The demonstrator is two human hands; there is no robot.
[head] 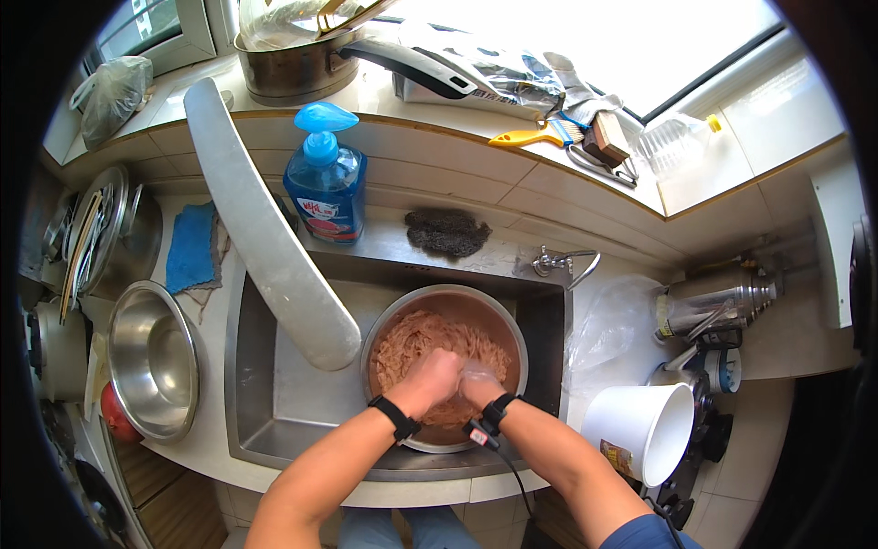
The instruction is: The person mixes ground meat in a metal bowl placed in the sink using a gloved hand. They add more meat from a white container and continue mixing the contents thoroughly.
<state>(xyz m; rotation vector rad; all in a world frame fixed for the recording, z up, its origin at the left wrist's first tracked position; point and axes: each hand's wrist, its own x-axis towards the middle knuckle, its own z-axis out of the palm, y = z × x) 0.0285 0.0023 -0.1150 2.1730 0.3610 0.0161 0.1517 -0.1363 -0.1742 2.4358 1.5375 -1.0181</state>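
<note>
A round stainless steel bowl [519,343] stands in the right part of the sink [295,391]. Pale pink raw meat [429,333], minced or shredded, fills much of it. Both my hands are together over the bowl, close above or against the meat. My left hand [435,374] is curled like a fist, its fingertips hidden. Against it is my right hand [480,383], which looks wrapped in thin clear plastic, with its fingers mostly covered from sight. Black straps circle both wrists, and a cable hangs from the right one.
A long flat grey metal bar [267,226] with rounded ends reaches over the sink's left half. Behind are a blue pump bottle [326,189], a scouring pad [447,232] and a small tap [549,261]. An empty steel bowl [154,364] lies left; a white bucket [631,425] lies right.
</note>
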